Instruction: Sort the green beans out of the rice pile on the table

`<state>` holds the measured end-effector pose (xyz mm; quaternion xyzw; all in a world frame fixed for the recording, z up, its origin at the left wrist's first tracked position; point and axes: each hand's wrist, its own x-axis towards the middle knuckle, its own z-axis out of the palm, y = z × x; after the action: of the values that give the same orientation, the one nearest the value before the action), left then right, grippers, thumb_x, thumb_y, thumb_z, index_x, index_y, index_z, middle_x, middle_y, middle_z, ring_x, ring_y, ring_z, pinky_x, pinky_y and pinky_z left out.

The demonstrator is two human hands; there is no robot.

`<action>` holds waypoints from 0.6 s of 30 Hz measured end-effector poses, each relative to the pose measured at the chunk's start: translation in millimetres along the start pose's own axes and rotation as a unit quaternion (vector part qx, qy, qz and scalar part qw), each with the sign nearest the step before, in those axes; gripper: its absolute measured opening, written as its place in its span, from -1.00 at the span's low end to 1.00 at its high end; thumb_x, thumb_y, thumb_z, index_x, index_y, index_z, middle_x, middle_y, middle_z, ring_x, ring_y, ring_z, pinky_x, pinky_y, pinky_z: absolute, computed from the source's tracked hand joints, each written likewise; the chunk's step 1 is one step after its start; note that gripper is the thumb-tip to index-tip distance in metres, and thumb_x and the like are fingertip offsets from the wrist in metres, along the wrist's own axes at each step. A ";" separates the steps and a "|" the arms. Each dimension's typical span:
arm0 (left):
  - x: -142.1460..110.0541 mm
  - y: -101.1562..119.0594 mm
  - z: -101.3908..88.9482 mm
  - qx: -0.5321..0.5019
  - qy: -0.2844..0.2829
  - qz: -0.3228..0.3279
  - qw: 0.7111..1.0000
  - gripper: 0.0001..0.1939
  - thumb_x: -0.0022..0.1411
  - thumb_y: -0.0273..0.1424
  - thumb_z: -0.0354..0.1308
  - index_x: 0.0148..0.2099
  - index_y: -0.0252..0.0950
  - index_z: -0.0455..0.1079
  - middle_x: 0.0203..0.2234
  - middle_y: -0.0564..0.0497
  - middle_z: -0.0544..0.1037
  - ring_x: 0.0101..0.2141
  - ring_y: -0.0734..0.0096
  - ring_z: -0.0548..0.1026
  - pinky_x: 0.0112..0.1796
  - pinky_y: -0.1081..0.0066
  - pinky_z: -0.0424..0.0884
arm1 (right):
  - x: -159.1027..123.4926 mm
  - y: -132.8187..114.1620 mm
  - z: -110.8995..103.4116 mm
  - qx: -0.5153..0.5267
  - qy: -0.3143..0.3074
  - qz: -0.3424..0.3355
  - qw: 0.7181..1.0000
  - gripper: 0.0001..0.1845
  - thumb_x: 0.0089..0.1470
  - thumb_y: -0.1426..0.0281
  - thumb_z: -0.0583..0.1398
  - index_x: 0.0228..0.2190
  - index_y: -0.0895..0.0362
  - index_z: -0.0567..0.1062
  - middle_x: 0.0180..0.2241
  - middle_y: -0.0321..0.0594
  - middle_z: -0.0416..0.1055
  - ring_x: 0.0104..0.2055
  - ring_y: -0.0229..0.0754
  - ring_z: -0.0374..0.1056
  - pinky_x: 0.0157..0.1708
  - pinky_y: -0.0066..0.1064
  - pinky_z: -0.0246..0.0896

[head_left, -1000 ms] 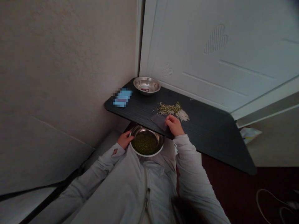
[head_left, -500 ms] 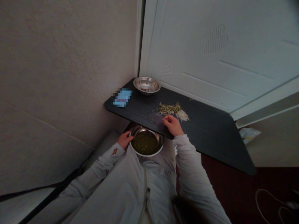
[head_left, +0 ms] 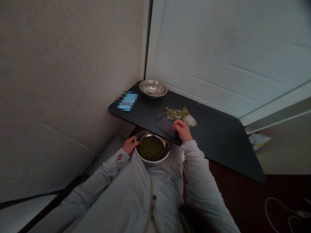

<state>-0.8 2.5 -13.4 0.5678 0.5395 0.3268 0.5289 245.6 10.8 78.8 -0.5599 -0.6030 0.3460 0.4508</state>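
Observation:
My left hand (head_left: pixel 129 145) grips the rim of a steel bowl (head_left: pixel 167 152) on my lap, thumb over the edge. Inside the bowl lie many small green beans (head_left: pixel 152 149), probably mung beans. Above the near edge of the dark table, my right hand (head_left: pixel 181 130) pinches a thin, dark, see-through plastic sheet (head_left: pixel 166 127) by its right side. Just beyond the sheet is a spread of mixed green and white grains (head_left: pixel 176 113). A small heap of white grains (head_left: pixel 191 120), looking like rice, lies to its right, close to my fingers.
A second steel bowl (head_left: pixel 153 89) with a dark label inside stands at the back left of the black table (head_left: pixel 228 145). A blurred-out blue item (head_left: pixel 127 102) lies left of it. A white door (head_left: pixel 201 48) and a wall (head_left: pixel 73 64) border the table.
The plastic sheet shifts and tilts slightly in my right hand, which moves a little left, then back right. My left hand and the bowl on my lap stay still.

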 end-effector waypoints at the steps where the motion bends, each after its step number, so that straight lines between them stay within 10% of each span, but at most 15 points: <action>1: 0.0 0.0 0.0 0.000 -0.001 -0.001 1.000 -0.62 -0.20 -0.34 0.01 -0.25 -0.35 0.35 -0.46 0.09 0.47 -0.35 0.35 0.38 -0.28 0.40 0.27 | 0.1 0.4 0.0 0.002 0.001 -0.001 1.000 -0.93 -0.28 0.44 0.01 -0.69 0.13 0.20 -0.70 -0.39 0.17 -0.59 -0.36 0.09 -0.52 -0.49 0.01; 18: 0.9 -2.2 0.4 -0.015 -0.009 0.011 1.000 -0.60 -0.20 -0.34 0.02 -0.23 -0.37 0.34 -0.43 0.07 0.47 -0.35 0.36 0.38 -0.28 0.41 0.27 | 2.7 2.2 3.2 -0.141 0.059 -0.003 0.988 -0.89 -0.28 0.42 0.03 -0.72 0.13 0.16 -0.71 -0.41 0.04 -0.61 -0.38 -0.02 -0.58 -0.52 -0.10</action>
<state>-0.8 2.9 -15.7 0.5689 0.5232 0.3354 0.5386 243.6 14.1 76.0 -0.6352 -0.6198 0.2227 0.4035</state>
